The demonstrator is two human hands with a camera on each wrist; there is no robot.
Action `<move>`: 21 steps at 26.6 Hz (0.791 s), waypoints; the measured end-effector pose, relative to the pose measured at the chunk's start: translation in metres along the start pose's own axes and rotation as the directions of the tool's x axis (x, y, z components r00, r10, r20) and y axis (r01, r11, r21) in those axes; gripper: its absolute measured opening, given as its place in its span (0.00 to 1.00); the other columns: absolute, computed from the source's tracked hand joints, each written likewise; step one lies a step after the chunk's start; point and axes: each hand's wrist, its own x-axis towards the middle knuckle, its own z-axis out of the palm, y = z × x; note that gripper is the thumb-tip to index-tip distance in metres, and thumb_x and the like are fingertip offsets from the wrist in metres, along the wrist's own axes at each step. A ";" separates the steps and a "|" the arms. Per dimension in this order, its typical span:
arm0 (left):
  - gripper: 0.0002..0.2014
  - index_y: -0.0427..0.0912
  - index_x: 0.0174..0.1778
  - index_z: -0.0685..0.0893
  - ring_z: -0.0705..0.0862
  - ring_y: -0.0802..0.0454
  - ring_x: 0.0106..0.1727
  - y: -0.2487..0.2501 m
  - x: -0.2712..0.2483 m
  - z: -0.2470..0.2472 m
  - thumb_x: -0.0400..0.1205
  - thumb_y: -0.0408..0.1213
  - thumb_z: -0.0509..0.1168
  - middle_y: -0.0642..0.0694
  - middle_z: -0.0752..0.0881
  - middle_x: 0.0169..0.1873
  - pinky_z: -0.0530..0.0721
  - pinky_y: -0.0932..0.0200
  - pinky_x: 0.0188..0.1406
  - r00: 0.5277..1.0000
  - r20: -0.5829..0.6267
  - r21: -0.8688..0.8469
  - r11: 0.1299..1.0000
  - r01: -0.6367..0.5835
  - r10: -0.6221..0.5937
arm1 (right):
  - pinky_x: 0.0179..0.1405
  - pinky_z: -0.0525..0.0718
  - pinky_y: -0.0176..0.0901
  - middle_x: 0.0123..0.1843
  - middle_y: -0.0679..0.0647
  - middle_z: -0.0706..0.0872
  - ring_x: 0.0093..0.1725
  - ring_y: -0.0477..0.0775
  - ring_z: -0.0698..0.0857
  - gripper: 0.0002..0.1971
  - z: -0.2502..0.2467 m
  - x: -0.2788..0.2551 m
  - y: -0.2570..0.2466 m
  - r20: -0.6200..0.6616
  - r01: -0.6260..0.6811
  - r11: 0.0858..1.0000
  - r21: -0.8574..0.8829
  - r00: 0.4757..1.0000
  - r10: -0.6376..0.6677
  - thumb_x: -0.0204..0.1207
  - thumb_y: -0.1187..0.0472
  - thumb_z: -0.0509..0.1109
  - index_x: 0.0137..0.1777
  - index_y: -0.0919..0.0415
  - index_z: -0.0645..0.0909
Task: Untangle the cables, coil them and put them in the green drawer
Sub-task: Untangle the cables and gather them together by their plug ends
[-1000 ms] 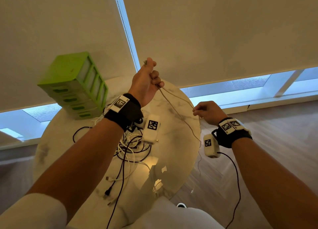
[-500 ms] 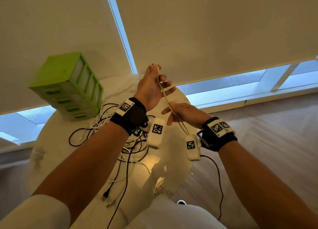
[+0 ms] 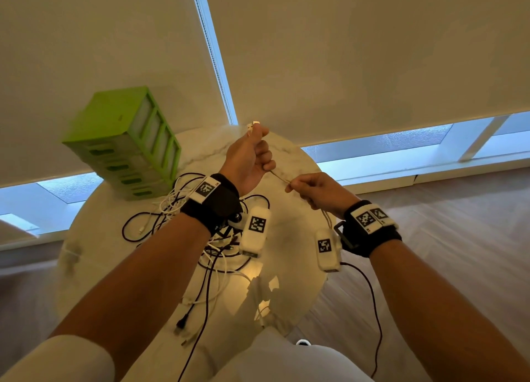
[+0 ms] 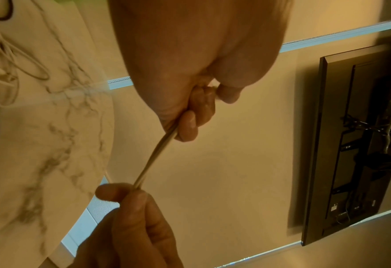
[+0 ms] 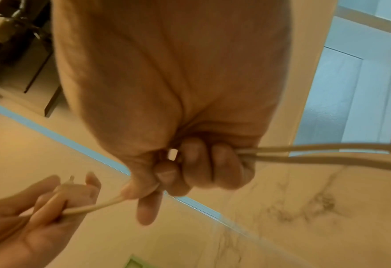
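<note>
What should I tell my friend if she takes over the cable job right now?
Left hand: raised above the table, grips the white cable near its plug end, plug sticking up past the thumb.
Right hand: pinches the same cable close by, with two strands trailing out of its fist.
Other cables: black and white ones lie tangled on the marble table.
Green drawer: at the table's far left; all its drawers look closed.
Done: one white cable lifted off the pile, apparently being folded.
Left: finish coiling it, untangle and coil the others, open a drawer, put them all in.
</note>
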 end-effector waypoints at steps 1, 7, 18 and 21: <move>0.14 0.43 0.44 0.75 0.60 0.57 0.23 -0.001 -0.001 0.001 0.89 0.48 0.54 0.52 0.61 0.23 0.65 0.63 0.22 1.000 0.023 0.006 1.000 0.009 -0.009 | 0.31 0.70 0.36 0.32 0.50 0.76 0.31 0.46 0.71 0.13 0.001 0.001 -0.001 -0.049 0.014 0.998 -0.065 0.999 -0.018 0.84 0.55 0.62 0.46 0.56 0.87; 0.13 0.46 0.40 0.69 0.64 0.55 0.27 0.001 -0.002 -0.002 0.89 0.46 0.54 0.50 0.66 0.28 0.71 0.61 0.29 0.995 0.085 0.029 0.998 0.054 -0.056 | 0.45 0.79 0.43 0.38 0.56 0.85 0.38 0.49 0.81 0.15 -0.002 0.001 -0.011 0.015 -0.040 0.963 -0.268 0.999 0.046 0.84 0.53 0.62 0.51 0.62 0.87; 0.14 0.48 0.49 0.76 0.59 0.56 0.27 -0.005 -0.008 -0.003 0.89 0.52 0.51 0.49 0.61 0.30 0.62 0.61 0.27 0.954 0.218 0.207 0.965 0.161 -0.205 | 0.63 0.81 0.39 0.56 0.47 0.89 0.57 0.41 0.85 0.12 -0.003 0.017 -0.077 -0.251 0.326 0.924 -0.202 0.894 -0.371 0.82 0.59 0.66 0.62 0.55 0.86; 0.16 0.47 0.44 0.75 0.57 0.55 0.28 0.000 -0.010 -0.002 0.89 0.53 0.49 0.49 0.59 0.30 0.58 0.60 0.29 0.945 0.241 0.211 0.962 0.171 -0.221 | 0.61 0.83 0.40 0.51 0.45 0.89 0.54 0.43 0.87 0.11 -0.001 0.020 -0.079 -0.289 0.348 0.925 -0.154 0.879 -0.379 0.80 0.60 0.68 0.59 0.57 0.87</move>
